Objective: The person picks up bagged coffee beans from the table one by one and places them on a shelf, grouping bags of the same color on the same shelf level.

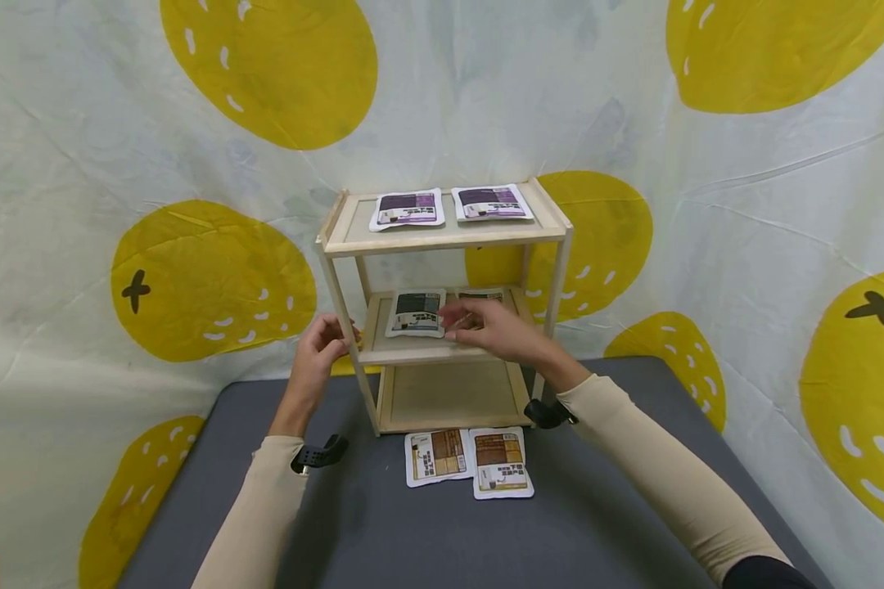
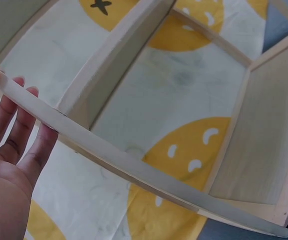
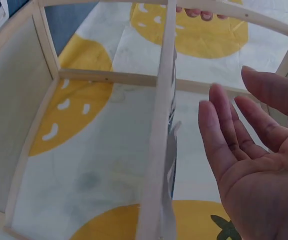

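A small three-tier wooden shelf (image 1: 442, 242) stands on the grey table. My left hand (image 1: 315, 357) grips its left front post (image 2: 119, 154) at middle-tier height, with fingers and thumb on opposite sides. Over the middle tier is my right hand (image 1: 495, 329), its fingers loosely bent and nothing between them in the right wrist view. Just left of those fingertips lies a flat pouch with a dark label (image 1: 416, 314). Another dark-labelled pouch (image 1: 484, 294) lies behind the right hand, which partly hides it.
Two purple-labelled pouches, one left (image 1: 408, 209) and one right (image 1: 492, 203), lie on the top tier. Two brown-labelled pouches, left (image 1: 438, 456) and right (image 1: 501, 463), lie on the table (image 1: 412, 540) before the shelf. A lemon-patterned cloth (image 1: 442, 106) hangs behind.
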Tool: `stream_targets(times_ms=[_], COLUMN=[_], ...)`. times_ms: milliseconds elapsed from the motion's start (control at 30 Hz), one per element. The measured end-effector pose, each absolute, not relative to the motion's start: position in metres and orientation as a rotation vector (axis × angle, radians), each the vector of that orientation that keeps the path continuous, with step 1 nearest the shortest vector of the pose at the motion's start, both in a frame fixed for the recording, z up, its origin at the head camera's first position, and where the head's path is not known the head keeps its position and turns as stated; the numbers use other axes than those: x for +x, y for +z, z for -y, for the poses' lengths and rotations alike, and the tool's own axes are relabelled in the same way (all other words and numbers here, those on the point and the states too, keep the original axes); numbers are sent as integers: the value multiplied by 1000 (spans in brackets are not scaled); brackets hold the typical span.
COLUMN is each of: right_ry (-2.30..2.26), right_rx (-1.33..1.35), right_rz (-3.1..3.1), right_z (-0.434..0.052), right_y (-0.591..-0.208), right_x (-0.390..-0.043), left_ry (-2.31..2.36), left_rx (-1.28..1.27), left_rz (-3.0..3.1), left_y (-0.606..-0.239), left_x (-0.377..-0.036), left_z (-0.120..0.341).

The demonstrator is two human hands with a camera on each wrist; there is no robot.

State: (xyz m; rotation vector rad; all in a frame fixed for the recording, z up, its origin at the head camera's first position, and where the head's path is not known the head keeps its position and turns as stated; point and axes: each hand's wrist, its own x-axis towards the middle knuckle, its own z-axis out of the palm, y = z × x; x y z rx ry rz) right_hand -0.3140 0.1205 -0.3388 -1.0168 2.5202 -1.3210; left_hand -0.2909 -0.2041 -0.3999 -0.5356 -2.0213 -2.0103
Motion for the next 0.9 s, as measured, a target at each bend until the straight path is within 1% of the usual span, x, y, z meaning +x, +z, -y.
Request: stream_targets(times_ms=[267, 400, 633, 900], right_ry=[-1456, -1454, -1470, -1396], right_rx=[-1067, -1114, -1080, -1134], right_rz=[-2371, -2344, -2231, -2219], right_z=[-128, -130, -136, -145], right_y=[-354, -361, -372, -391], right_x=[-298, -293, -282, -275], left_ry=[-2003, -2004, -2015, -2019], left_rx=[-537, -537, -527, -542], left_rz=[2017, 2021, 2011, 1992], left_y=[-403, -403, -402, -403], left_x=[-289, -289, -291, -293], left_z=[204, 204, 204, 205])
